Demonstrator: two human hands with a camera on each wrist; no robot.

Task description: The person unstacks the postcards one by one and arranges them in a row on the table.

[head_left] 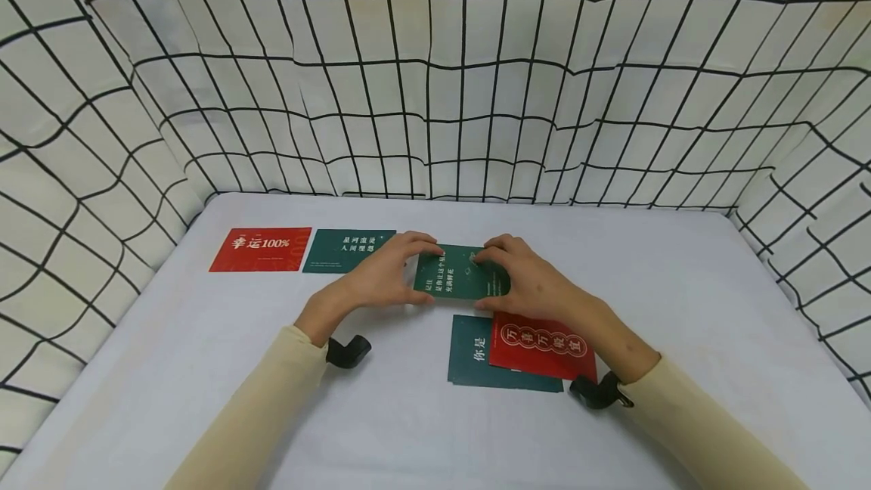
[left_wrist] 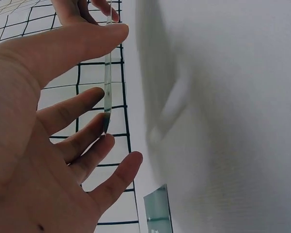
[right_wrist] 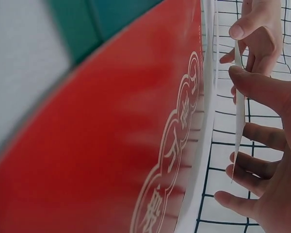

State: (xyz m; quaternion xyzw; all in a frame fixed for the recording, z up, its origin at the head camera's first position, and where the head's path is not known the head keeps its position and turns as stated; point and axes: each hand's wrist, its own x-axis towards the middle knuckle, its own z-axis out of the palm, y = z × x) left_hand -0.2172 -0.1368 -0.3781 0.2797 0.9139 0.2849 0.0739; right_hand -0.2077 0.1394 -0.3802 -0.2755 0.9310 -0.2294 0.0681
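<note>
A dark green card with white vertical lettering is held by both hands over the white table. My left hand pinches its left end between thumb and fingers, and my right hand grips the right end. Seen edge-on in the left wrist view, the card is raised off the cloth. In the right wrist view, too, the card shows as a thin strip between thumb and fingers. Under the right wrist, a red card with linked white circles overlaps green cards, partly covering them.
Farther left, a red card and a green card lie side by side on the white cloth. A black net before pale walls encloses the table's back and sides. Both wrists carry small black devices.
</note>
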